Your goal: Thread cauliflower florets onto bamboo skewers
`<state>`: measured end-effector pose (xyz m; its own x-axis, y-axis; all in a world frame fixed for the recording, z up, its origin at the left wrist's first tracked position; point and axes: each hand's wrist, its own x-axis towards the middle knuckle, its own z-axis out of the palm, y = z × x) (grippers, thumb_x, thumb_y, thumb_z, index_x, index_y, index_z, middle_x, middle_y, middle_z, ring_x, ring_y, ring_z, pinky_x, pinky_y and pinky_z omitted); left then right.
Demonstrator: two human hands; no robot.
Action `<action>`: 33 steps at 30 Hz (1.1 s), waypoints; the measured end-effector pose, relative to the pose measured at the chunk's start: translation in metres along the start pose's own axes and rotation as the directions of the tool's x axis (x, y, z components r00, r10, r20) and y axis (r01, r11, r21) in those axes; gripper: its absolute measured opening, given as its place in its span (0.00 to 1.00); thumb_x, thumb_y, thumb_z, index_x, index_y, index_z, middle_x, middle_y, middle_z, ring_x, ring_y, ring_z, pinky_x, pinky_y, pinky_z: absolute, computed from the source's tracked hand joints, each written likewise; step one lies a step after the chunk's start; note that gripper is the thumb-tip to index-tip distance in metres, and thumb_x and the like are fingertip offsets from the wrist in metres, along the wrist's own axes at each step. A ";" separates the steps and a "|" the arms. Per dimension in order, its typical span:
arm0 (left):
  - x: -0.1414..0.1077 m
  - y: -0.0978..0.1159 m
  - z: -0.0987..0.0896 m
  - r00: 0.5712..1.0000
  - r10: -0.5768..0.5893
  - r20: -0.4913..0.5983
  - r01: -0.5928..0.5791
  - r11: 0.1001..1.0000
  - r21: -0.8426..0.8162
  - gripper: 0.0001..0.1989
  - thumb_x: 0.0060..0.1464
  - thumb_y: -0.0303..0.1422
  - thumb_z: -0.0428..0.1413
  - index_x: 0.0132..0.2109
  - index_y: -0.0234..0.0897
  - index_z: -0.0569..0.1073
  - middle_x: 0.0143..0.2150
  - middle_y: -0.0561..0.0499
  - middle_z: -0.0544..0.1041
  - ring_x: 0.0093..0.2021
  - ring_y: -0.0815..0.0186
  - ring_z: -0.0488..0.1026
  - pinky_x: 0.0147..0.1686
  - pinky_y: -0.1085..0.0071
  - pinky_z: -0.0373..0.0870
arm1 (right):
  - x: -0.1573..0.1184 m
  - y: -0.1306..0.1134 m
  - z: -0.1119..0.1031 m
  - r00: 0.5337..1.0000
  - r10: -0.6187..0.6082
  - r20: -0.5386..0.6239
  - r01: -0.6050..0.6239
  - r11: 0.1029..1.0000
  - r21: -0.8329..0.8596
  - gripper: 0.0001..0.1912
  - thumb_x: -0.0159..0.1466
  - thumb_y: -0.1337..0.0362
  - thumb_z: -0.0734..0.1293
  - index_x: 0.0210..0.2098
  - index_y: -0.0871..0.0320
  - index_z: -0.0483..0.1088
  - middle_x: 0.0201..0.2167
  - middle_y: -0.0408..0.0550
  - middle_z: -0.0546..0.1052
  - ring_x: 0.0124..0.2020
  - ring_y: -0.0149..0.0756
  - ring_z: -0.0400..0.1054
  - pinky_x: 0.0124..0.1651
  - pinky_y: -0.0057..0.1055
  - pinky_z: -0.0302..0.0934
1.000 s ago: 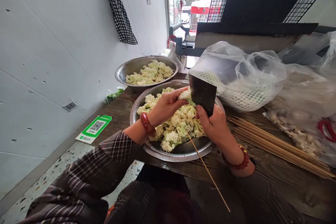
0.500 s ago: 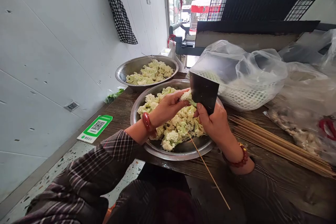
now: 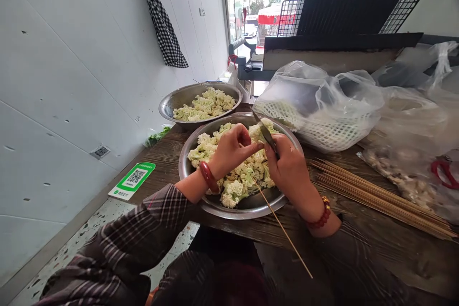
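Observation:
My right hand is closed round a cleaver, whose dark blade is turned nearly edge-on and slants up to the left. My left hand is closed beside it, fingers bent and thumb reaching to the right hand's fingertips. Whatever lies between the left fingers is hidden. Both hands are over a large steel bowl of cauliflower florets. One bamboo skewer leans out over the near rim, its upper end at a floret.
A second steel bowl with cauliflower stands behind. A bundle of skewers lies at right, near plastic bags and red-handled scissors. A green QR-code card lies by the wall on the wooden table.
The cleaver has turned from showing its broad face to nearly edge-on. The floret seen in my left fingers is no longer plainly visible there. The view has shifted slightly.

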<state>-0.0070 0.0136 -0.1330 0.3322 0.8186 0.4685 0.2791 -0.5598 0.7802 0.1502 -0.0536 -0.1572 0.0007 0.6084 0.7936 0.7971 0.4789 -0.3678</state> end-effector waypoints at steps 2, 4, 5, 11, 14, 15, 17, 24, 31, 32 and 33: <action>-0.002 0.001 0.002 1.000 0.018 0.026 -0.018 1.000 -0.014 0.19 0.46 0.40 0.68 0.32 0.36 0.67 0.28 0.54 0.72 0.28 0.72 0.68 0.28 0.73 0.69 | 0.001 0.000 0.000 1.000 0.009 -0.024 -0.008 1.000 0.017 0.09 0.73 0.61 0.57 0.47 0.56 0.66 0.42 0.55 0.79 0.43 0.44 0.75 0.43 0.40 0.70; -0.003 0.003 0.005 0.999 0.041 0.016 -0.040 0.999 -0.036 0.18 0.46 0.39 0.68 0.35 0.36 0.68 0.32 0.52 0.74 0.31 0.70 0.72 0.33 0.71 0.73 | 0.001 0.000 0.000 0.999 0.002 -0.055 -0.001 1.000 0.019 0.09 0.73 0.61 0.57 0.48 0.56 0.66 0.41 0.55 0.79 0.43 0.44 0.75 0.44 0.40 0.70; -0.004 0.004 0.006 0.999 0.047 0.004 -0.047 0.998 -0.042 0.18 0.45 0.39 0.68 0.36 0.36 0.69 0.34 0.51 0.75 0.33 0.69 0.73 0.34 0.70 0.74 | 0.001 -0.001 0.000 0.998 -0.008 -0.062 0.009 1.000 0.014 0.09 0.73 0.61 0.57 0.49 0.56 0.66 0.42 0.55 0.79 0.43 0.45 0.75 0.45 0.41 0.70; -0.004 0.009 0.010 0.995 0.072 -0.071 -0.064 0.993 0.097 0.12 0.45 0.33 0.64 0.31 0.36 0.68 0.30 0.52 0.73 0.29 0.70 0.70 0.25 0.75 0.70 | -0.002 -0.002 0.001 0.998 -0.058 0.011 0.058 0.998 -0.017 0.12 0.72 0.64 0.58 0.53 0.58 0.65 0.48 0.60 0.78 0.50 0.48 0.73 0.49 0.44 0.70; -0.005 0.011 0.011 0.993 0.104 -0.054 -0.097 0.988 0.119 0.05 0.46 0.29 0.60 0.30 0.36 0.70 0.29 0.52 0.73 0.29 0.70 0.69 0.24 0.77 0.67 | -0.003 -0.001 0.002 0.998 -0.058 0.014 0.058 0.997 -0.044 0.12 0.71 0.66 0.58 0.53 0.58 0.65 0.47 0.59 0.78 0.50 0.48 0.74 0.50 0.45 0.69; -0.006 0.012 0.012 0.992 0.115 -0.044 -0.108 0.986 0.128 0.04 0.47 0.28 0.59 0.29 0.35 0.70 0.28 0.53 0.73 0.28 0.71 0.68 0.24 0.77 0.66 | -0.004 -0.001 0.002 0.998 -0.055 0.014 0.056 0.997 -0.054 0.12 0.71 0.66 0.58 0.52 0.58 0.65 0.47 0.59 0.78 0.49 0.48 0.74 0.50 0.45 0.70; -0.007 0.014 0.013 0.991 0.129 -0.026 -0.124 0.980 0.157 0.05 0.48 0.26 0.57 0.26 0.35 0.68 0.24 0.54 0.70 0.26 0.72 0.65 0.24 0.76 0.62 | -0.004 0.000 0.003 0.999 -0.050 0.010 0.051 0.996 -0.077 0.12 0.71 0.66 0.58 0.52 0.58 0.66 0.47 0.59 0.78 0.48 0.49 0.74 0.49 0.44 0.70; -0.004 0.019 0.012 0.992 0.125 -0.031 -0.113 0.962 0.250 0.09 0.47 0.24 0.54 0.23 0.36 0.63 0.22 0.56 0.67 0.25 0.72 0.62 0.27 0.73 0.57 | -0.004 0.000 0.003 1.000 -0.017 -0.023 0.015 0.995 -0.101 0.10 0.71 0.64 0.58 0.49 0.57 0.67 0.43 0.57 0.78 0.44 0.46 0.75 0.43 0.39 0.69; -0.005 0.020 0.010 0.998 0.061 -0.013 -0.056 0.966 0.252 0.06 0.48 0.24 0.54 0.25 0.37 0.66 0.22 0.56 0.68 0.26 0.70 0.64 0.28 0.72 0.58 | -0.002 0.001 0.003 0.997 0.010 -0.082 -0.018 0.995 -0.103 0.07 0.72 0.64 0.59 0.43 0.55 0.68 0.36 0.52 0.78 0.39 0.42 0.74 0.41 0.36 0.68; -0.005 0.020 0.010 0.998 0.061 -0.012 -0.056 0.966 0.252 0.07 0.47 0.24 0.55 0.25 0.37 0.66 0.22 0.56 0.68 0.26 0.71 0.64 0.28 0.72 0.58 | -0.002 0.002 0.003 0.996 0.010 -0.089 -0.019 0.994 -0.104 0.07 0.72 0.64 0.59 0.42 0.55 0.68 0.36 0.51 0.78 0.38 0.42 0.74 0.41 0.36 0.68; -0.005 0.020 0.010 0.998 0.062 -0.013 -0.057 0.966 0.253 0.07 0.47 0.24 0.55 0.25 0.37 0.66 0.22 0.56 0.68 0.26 0.71 0.63 0.28 0.72 0.58 | -0.002 0.002 0.003 0.995 0.011 -0.095 -0.021 0.994 -0.104 0.07 0.72 0.64 0.59 0.43 0.56 0.68 0.36 0.52 0.78 0.38 0.42 0.74 0.41 0.36 0.68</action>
<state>0.0062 -0.0030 -0.1236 0.3374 0.7839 0.5212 0.4784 -0.6196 0.6222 0.1496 -0.0524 -0.1611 0.0672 0.5506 0.8321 0.8555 0.3974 -0.3320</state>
